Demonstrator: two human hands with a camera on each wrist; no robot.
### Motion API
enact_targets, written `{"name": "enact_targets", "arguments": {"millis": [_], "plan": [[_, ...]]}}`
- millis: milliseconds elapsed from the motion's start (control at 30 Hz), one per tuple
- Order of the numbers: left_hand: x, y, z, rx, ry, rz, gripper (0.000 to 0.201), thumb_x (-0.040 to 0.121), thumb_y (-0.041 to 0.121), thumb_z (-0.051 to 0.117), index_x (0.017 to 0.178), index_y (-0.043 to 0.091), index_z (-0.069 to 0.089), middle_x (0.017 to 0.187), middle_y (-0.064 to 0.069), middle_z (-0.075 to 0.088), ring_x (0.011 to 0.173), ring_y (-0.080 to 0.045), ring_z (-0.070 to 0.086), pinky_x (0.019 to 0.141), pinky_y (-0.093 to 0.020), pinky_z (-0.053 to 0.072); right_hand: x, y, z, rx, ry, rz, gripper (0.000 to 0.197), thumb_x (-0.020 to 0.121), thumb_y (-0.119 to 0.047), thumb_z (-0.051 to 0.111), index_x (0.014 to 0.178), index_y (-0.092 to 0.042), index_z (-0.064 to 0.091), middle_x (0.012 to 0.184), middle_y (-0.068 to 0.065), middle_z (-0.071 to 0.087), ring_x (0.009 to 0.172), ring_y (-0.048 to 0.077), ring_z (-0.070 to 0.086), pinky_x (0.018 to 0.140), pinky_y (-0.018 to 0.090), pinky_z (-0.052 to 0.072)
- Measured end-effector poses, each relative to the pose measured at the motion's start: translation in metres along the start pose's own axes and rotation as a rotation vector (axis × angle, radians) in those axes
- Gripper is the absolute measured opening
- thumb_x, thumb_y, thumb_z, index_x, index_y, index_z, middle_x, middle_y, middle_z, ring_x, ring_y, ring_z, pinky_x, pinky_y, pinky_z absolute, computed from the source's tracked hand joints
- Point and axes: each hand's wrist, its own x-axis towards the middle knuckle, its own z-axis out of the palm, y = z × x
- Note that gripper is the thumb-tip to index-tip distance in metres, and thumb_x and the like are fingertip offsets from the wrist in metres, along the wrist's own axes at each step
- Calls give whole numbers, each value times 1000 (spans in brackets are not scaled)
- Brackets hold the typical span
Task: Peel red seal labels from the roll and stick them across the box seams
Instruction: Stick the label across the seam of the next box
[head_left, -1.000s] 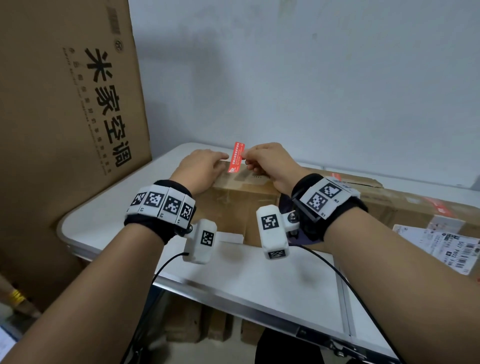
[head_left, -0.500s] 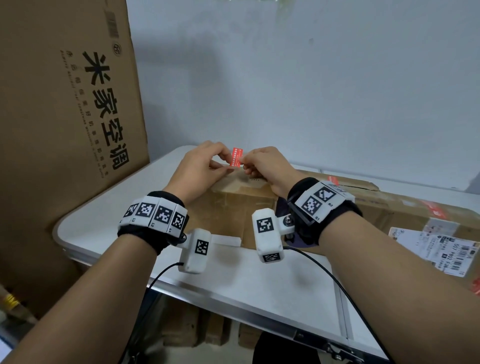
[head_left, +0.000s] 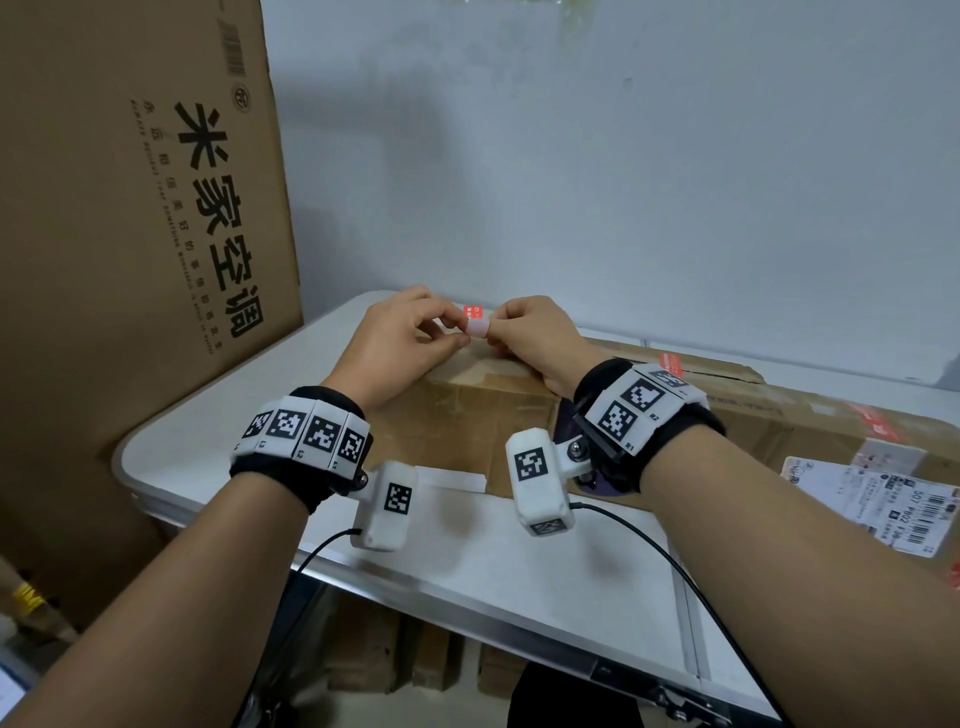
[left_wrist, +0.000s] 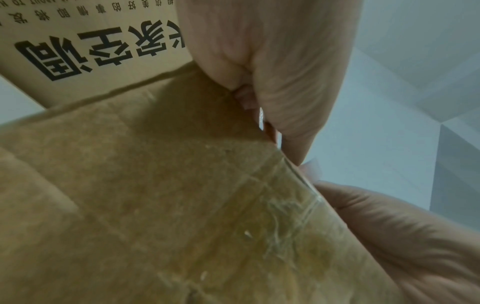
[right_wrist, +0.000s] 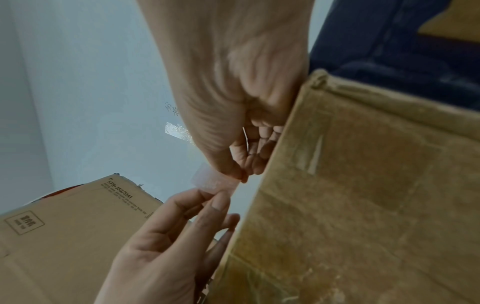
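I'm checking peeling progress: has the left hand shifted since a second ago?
Yes. The left hand lifted off the top of the brown cardboard box and now pinches the small red seal label with the right hand.

Black wristbands (head_left: 311, 467) with white marker tiles

I see soft, even overhead light — faint shadows under my wrists. Both wrist views dim, smeared near the fingertips; head view bows at edges.
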Motion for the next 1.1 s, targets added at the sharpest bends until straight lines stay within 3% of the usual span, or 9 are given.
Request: {"name": "enact_targets", "arguments": {"millis": [167,433,533,700,900,1100], "plan": [[-2,2,-2,3,1,11,5,83,21,72,88,21,71,91,2,64,77,-10,62,67,-1,39,-3,-1,1,-45,34,-7,23,73,-32,77,67,-14,63,60,-2,60,57,11,53,60,23,44],[-3,2,-4,-11,-38,25,8,84,25,71,91,24,73,90,7,64,77,-6,61,68,-4,43,-3,0,3,-118,57,-37,30,71,-36,81,75,-11,66,64,-3,60,63,11,54,61,21,43],[-3,1,-4,16,-51,37,5,83,27,71,87,24,73,85,8,63,77,-6,60,67,-6,44,-3,1,4,-168,65,-49,22,73,-29,79,73,-12,66,64,-4,61,61,6,54,58,20,41],[-1,-5,-6,53,-115,60,14,79,18,72,83,32,75,80,12,62,79,-5,57,68,-10,41,-2,2,5,-253,73,-65,10,73,-18,74,77,-9,71,75,-2,66,74,10,58,59,19,43],[-2,-4,-11,54,-167,73,18,79,19,73,81,37,73,83,12,65,84,-5,58,71,-8,40,-2,2,5,-316,46,-72,5,75,-15,69,70,-16,66,72,-6,63,73,8,56,57,16,40],[-1,-4,-12,61,-208,55,12,81,23,73,84,35,75,87,11,65,85,-4,58,72,-6,38,-2,2,6,-373,21,-87,2,79,-15,66,77,-14,67,78,-4,64,76,9,57,56,14,40]]}}
